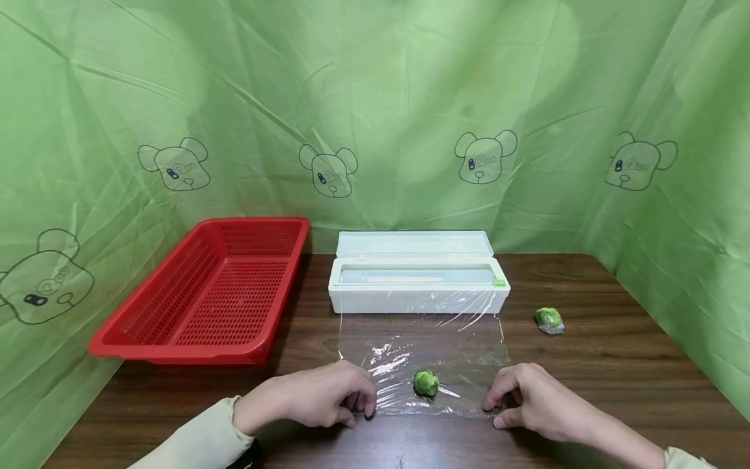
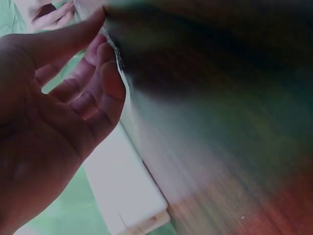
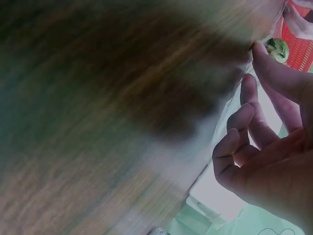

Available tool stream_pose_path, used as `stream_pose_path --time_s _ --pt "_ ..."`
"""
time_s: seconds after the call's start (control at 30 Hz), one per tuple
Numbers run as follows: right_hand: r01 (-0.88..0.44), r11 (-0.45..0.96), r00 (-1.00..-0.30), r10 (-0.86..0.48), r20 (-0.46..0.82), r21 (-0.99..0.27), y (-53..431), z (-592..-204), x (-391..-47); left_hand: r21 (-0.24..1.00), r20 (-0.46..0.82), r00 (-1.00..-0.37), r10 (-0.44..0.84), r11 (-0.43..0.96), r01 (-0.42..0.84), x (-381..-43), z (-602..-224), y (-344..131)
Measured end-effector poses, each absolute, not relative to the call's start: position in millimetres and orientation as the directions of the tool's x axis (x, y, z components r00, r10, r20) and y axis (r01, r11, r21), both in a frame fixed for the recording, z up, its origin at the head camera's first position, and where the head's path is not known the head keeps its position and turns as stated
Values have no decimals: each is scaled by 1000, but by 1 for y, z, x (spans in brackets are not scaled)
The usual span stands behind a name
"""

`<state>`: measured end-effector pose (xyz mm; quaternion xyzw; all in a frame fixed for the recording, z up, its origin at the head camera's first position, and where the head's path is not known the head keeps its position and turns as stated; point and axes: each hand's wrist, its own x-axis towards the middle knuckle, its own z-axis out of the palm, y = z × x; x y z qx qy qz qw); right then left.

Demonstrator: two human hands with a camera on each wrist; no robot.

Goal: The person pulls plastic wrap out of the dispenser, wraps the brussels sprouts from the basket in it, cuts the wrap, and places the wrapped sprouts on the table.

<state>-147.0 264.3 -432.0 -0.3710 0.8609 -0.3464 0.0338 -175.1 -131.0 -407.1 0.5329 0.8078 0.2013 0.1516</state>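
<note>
A sheet of clear plastic wrap runs from the white wrap dispenser box toward the front of the table. Near its front edge sits a small green Brussels sprout. My left hand pinches the sheet's front left corner between thumb and fingers. At the front right corner, my right hand pinches the film the same way. The right wrist view shows the sprout beyond the right fingertips. In the left wrist view, the film's edge meets the left hand at its fingertips.
A red perforated basket stands at the left. Another sprout, wrapped in film, lies at the right. The dispenser's lid is raised, and a green slider sits at its right end. Green fabric hangs around the table.
</note>
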Motion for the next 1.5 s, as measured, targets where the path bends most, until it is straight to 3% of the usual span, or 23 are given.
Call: stream_pose_path --time_s 0.33,0.67,1.0,1.5 --pt "-535 546 -772 -626 111 -645 264 -432 -146 469 45 -353 935 292 833 -174 -411 -132" --pt "-510 581 -794 -601 88 -634 263 -431 -144 452 57 -411 910 344 823 -172 -410 -132" --pt "-580 532 -754 -637 160 -617 262 -424 -147 451 79 -431 899 353 820 -174 -409 -133" --pt "-519 530 -775 -623 107 -671 262 -406 -160 506 98 -498 862 387 770 -185 -399 -138"
